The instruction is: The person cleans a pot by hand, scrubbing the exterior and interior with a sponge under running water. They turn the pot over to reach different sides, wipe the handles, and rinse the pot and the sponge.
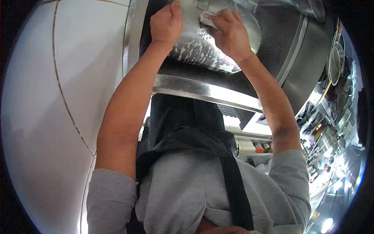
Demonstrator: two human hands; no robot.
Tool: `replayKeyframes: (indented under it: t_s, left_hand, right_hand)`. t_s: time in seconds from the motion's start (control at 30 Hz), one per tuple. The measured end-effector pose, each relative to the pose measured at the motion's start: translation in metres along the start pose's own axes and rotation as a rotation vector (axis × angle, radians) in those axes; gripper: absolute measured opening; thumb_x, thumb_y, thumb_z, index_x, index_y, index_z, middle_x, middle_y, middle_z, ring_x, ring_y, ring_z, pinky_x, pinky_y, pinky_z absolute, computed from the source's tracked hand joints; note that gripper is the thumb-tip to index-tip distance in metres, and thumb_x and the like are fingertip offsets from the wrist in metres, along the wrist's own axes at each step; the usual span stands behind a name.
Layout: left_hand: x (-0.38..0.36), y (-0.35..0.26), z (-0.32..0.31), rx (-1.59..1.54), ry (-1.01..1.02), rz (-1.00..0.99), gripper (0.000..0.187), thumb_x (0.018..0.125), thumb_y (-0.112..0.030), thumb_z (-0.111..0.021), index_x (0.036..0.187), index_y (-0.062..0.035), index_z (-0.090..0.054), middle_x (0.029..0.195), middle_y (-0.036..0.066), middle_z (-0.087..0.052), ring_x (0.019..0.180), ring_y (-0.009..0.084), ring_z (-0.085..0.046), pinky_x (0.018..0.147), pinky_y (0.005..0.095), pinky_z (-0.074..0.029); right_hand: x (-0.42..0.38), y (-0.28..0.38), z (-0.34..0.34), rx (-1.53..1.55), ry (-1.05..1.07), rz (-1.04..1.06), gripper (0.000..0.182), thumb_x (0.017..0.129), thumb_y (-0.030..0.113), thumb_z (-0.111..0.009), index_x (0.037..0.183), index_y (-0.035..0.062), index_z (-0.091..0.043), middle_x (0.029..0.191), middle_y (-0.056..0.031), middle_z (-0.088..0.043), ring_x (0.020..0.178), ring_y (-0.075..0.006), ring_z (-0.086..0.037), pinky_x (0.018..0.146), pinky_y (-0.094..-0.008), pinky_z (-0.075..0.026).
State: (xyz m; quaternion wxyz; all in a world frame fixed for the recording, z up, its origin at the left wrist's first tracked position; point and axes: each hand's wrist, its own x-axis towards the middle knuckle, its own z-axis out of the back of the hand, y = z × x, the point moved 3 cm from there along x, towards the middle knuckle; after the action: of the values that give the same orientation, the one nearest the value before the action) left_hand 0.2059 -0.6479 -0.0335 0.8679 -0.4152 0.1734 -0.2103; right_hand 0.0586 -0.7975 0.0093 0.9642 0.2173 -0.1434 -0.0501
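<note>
A large shiny metal pot [191, 33], streaked with white suds, lies tilted in the steel sink [167, 82]. My left hand [167, 24] is closed at the pot's left edge, fingers wrapped at the rim; the far part of that grip is cut off by the frame's top. In my right hand [232, 37] is a pale soapy sponge [208, 20], pressed against the pot's curved side. Foam runs down the metal below both hands. The pot's far end is out of view.
White tiled wall [89, 46] stands close on the left. To the right are a steel counter [309, 64], a metal vessel [311, 9] at the top and hanging strainers [336, 64]. A shelf [255, 155] with containers sits below. Another person [324, 162] appears far right.
</note>
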Motion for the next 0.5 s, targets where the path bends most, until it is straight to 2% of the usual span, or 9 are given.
replayKeyframes:
  t_s: [0.1,0.17,0.23,0.27,0.3,0.37,0.4,0.43,0.5]
  left_hand:
    - [0.000,0.001,-0.001,0.064,-0.047,-0.038,0.054,0.105,-0.048,-0.043,0.101,-0.0006,-0.069,0.096,0.030,-0.068,0.096,0.0521,-0.064,0.084,0.0528,-0.051]
    - [-0.004,-0.003,-0.001,0.052,-0.050,-0.071,0.053,0.105,-0.048,-0.043,0.102,-0.0018,-0.070,0.098,0.030,-0.068,0.098,0.0516,-0.064,0.086,0.0532,-0.051]
    - [-0.001,-0.005,0.000,0.056,-0.071,-0.101,0.052,0.105,-0.047,-0.042,0.103,-0.0029,-0.070,0.100,0.030,-0.068,0.100,0.0511,-0.064,0.087,0.0536,-0.051]
    - [0.000,-0.005,-0.002,0.115,-0.057,-0.077,0.053,0.106,-0.046,-0.040,0.104,-0.0035,-0.071,0.101,0.030,-0.068,0.100,0.0508,-0.064,0.087,0.0539,-0.051]
    - [0.002,-0.003,-0.001,0.176,-0.040,-0.055,0.053,0.107,-0.046,-0.038,0.105,-0.0040,-0.071,0.102,0.029,-0.069,0.100,0.0505,-0.064,0.087,0.0542,-0.051]
    - [0.003,0.031,-0.011,0.141,-0.058,-0.102,0.054,0.107,-0.045,-0.036,0.105,-0.0035,-0.070,0.102,0.029,-0.069,0.100,0.0506,-0.064,0.087,0.0551,-0.051]
    - [0.007,0.036,-0.018,0.100,-0.079,-0.152,0.055,0.108,-0.045,-0.034,0.105,-0.0030,-0.070,0.102,0.029,-0.069,0.100,0.0507,-0.064,0.087,0.0559,-0.050]
    - [0.005,0.027,-0.018,0.097,-0.069,-0.160,0.055,0.108,-0.045,-0.034,0.105,-0.0030,-0.070,0.102,0.029,-0.069,0.100,0.0507,-0.064,0.087,0.0559,-0.050]
    - [0.001,0.014,-0.005,0.176,0.009,-0.163,0.057,0.108,-0.045,-0.032,0.105,-0.0019,-0.068,0.101,0.029,-0.069,0.099,0.0509,-0.064,0.087,0.0568,-0.050]
  right_hand:
    - [0.027,0.022,0.001,0.012,0.015,0.039,0.043,0.075,0.011,-0.080,0.118,0.0088,-0.073,0.095,-0.0094,-0.062,0.096,-0.0320,-0.060,0.087,-0.0442,-0.050]
    - [0.014,0.008,0.003,0.006,-0.001,0.121,0.044,0.076,0.012,-0.080,0.120,0.0093,-0.073,0.095,-0.0105,-0.062,0.096,-0.0330,-0.059,0.089,-0.0440,-0.050]
    - [0.003,-0.005,0.009,0.000,0.124,0.041,0.041,0.079,0.013,-0.072,0.119,0.0103,-0.073,0.099,-0.0096,-0.063,0.105,-0.0310,-0.061,0.097,-0.0460,-0.046]
    - [-0.001,-0.007,0.016,0.001,0.202,0.038,0.038,0.080,0.016,-0.071,0.118,0.0099,-0.072,0.104,-0.0134,-0.064,0.108,-0.0340,-0.061,0.100,-0.0473,-0.046]
    - [0.008,-0.006,0.004,0.014,0.197,0.048,0.038,0.080,0.016,-0.071,0.118,0.0099,-0.072,0.104,-0.0134,-0.064,0.108,-0.0340,-0.061,0.100,-0.0473,-0.046]
    - [0.026,0.012,-0.018,0.048,0.001,0.142,0.043,0.079,0.010,-0.073,0.122,0.0083,-0.071,0.098,-0.0118,-0.063,0.104,-0.0352,-0.060,0.096,-0.0482,-0.048]
    - [0.046,0.026,-0.035,-0.021,0.093,0.045,0.042,0.078,0.008,-0.071,0.120,0.0091,-0.071,0.097,-0.0126,-0.063,0.104,-0.0369,-0.060,0.097,-0.0492,-0.047]
    - [0.044,0.025,-0.024,-0.027,0.089,0.034,0.042,0.078,0.008,-0.071,0.120,0.0091,-0.071,0.097,-0.0126,-0.063,0.104,-0.0369,-0.060,0.097,-0.0492,-0.047]
    - [0.050,0.032,-0.016,0.057,0.191,0.056,0.034,0.089,0.019,-0.064,0.115,-0.0009,-0.070,0.124,-0.0280,-0.066,0.111,-0.0471,-0.064,0.097,-0.0527,-0.052]
